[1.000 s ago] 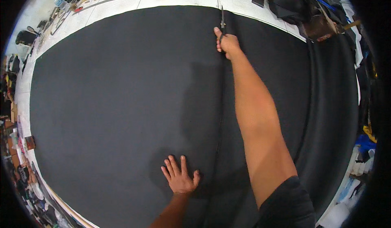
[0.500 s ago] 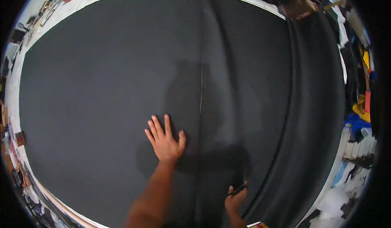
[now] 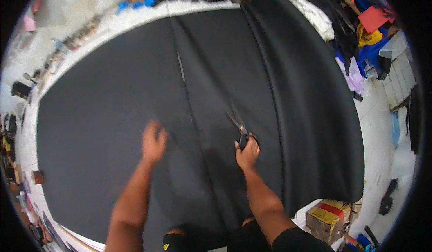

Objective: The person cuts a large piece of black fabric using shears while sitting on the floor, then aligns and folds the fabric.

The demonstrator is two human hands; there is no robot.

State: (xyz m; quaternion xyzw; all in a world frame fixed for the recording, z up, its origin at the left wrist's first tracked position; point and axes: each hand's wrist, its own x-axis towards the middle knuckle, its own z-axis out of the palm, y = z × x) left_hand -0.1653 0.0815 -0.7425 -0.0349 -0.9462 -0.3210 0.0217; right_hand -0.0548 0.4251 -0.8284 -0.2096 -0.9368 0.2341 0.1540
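A large sheet of black material [image 3: 112, 99] lies spread out under both my hands. My right hand [image 3: 248, 156] grips a pair of scissors [image 3: 243, 130] by their black handles. The blades point away from me and stand apart, over the panel right of the long seam-like line. To the left of that line, my left hand [image 3: 154, 143] hovers over or touches the sheet; which, I cannot tell. Its fingers are a little blurred, the thumb is apart from them, and nothing shows in it.
Along the right, the black material rises in a thick fold [image 3: 315, 117]. A taped cardboard box [image 3: 327, 217] stands near the lower right edge. A small brown block [image 3: 37, 177] sits at the left edge. Piled cloths [image 3: 373, 20] and white tiled floor [image 3: 378, 130] lie beyond.
The view has shifted and turned, bringing my knees and the box in. My right hand has moved farther forward with the scissors, whose blades now show apart. My left hand is no longer spread flat.
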